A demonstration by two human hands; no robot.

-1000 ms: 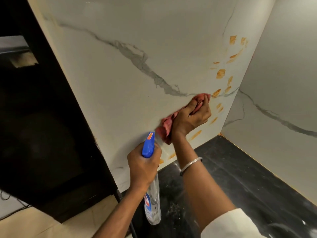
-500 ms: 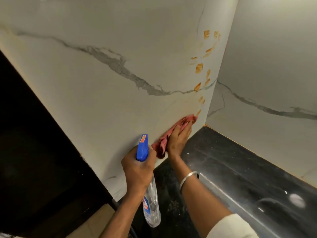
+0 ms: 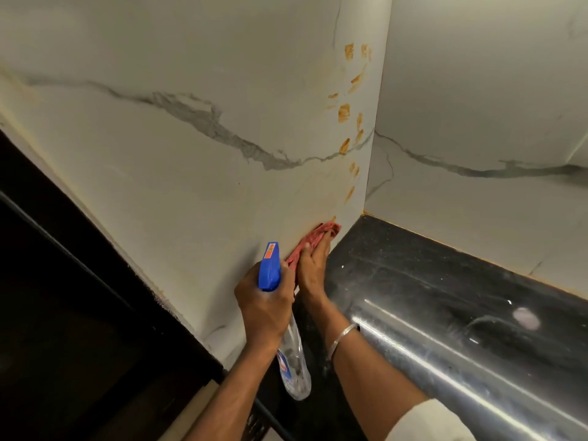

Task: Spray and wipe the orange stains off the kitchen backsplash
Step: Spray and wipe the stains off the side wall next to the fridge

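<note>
left hand [image 3: 264,310] clamps spray bottle [image 3: 296,367] upright, nozzle up; flat right hand [image 3: 313,268] presses cloth [image 3: 313,238] on backsplash [image 3: 191,186]

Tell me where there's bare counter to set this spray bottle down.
Bare black counter lies between the right wall and the shiny strip. Crowded in the corner: right hand on the cloth, left hand holding the bottle.

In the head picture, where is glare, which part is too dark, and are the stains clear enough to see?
Head view: a bright glare streak lies along the front of the black countertop; head view: the black panel at left shows no detail; head view: the backsplash is evenly lit and the orange stains are clear, but the spray bottle label is too soft to read.
</note>
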